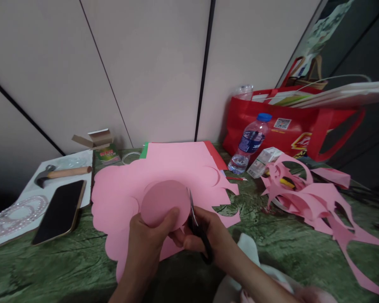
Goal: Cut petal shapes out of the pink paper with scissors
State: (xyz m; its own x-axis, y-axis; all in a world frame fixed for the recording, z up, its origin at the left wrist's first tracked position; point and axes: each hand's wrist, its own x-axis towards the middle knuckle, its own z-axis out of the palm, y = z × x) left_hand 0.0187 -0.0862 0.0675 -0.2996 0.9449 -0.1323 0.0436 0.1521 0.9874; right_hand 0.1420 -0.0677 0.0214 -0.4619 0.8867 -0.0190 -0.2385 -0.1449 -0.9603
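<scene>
A round pink paper disc [164, 200] is pinched in my left hand [148, 235], thumb on top of it. My right hand [208, 231] grips black-handled scissors [196, 227], whose blades point up along the disc's right edge. The blades look slightly parted. Beneath both hands, several scallop-edged pink paper sheets [113, 185] lie spread and overlapping, with cut-out notches at their right side. The fingers of my left hand under the disc are partly hidden.
At left lie a claw hammer [69, 171], a phone [61, 210] and a bead string [25, 212]. A small green box [107, 153] stands behind. Rightward are a water bottle [251, 143], a red bag [278, 115] and pink paper scraps [312, 198] on the green table [66, 269].
</scene>
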